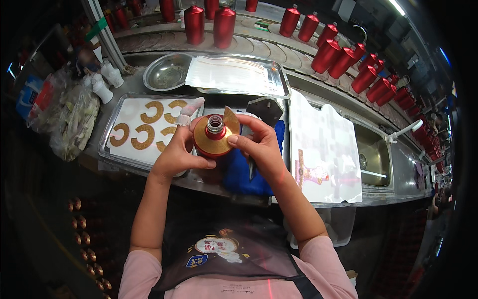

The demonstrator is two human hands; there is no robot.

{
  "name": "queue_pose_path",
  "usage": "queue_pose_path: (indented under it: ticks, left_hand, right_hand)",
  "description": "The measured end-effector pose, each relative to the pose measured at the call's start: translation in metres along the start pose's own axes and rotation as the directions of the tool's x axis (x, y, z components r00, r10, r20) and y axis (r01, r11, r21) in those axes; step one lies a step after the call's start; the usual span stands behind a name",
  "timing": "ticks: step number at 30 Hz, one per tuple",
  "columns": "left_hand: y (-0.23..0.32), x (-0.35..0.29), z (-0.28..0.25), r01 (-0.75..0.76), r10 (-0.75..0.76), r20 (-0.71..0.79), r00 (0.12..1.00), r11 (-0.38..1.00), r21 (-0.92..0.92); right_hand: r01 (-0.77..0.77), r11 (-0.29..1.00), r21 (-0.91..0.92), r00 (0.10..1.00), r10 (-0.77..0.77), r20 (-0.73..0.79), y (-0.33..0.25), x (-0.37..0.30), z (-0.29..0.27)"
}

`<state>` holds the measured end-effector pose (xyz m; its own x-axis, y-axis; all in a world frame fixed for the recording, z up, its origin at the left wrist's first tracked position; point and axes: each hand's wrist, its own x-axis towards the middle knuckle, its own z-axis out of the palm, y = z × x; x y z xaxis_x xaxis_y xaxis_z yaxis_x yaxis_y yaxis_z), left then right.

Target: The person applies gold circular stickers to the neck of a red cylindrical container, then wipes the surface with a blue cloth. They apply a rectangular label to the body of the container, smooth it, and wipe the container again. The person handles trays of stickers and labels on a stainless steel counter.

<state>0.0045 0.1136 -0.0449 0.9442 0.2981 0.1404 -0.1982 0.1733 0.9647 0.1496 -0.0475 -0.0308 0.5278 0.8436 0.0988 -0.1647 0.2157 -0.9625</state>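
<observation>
A red bottle (204, 152) with a bare threaded neck sits in my left hand (174, 154), its mouth facing up toward me. White wrapping covers fingertips of that hand. Around the neck, on the bottle's shoulder, lies a gold C-shaped label (213, 145); one end of it stands up off the surface. My right hand (260, 147) is closed at the label's right side, thumb pressing on it and the index finger behind the raised end. More gold C-shaped labels (143, 137) lie on a white sheet in a metal tray (103, 142) to the left.
Behind are a metal bowl (147, 79) and a tray with white sheets (226, 74). Blue cloth (244, 177) lies below my right hand. A large white sheet (326, 144) and a sink (376, 154) are right. Red bottles (224, 29) line the conveyor (269, 50). Plastic bags (74, 114) sit left.
</observation>
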Motion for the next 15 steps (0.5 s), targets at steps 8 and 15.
queue_pose_path:
  ticks: [8, 15]
  left_hand:
    - [0.004, -0.005, 0.033, -0.006, 0.15, -0.246, 0.958, 0.865, 0.502]
    - [0.003, -0.01, 0.025, -0.057, 0.189, -0.182, 0.965, 0.829, 0.556]
  right_hand:
    - [-0.002, 1.0, 0.014, 0.997, 0.004, -0.082, 0.0, -0.003, 0.009]
    - [0.031, 0.998, 0.046, 0.993, -0.026, -0.114, 0.003, -0.001, 0.01]
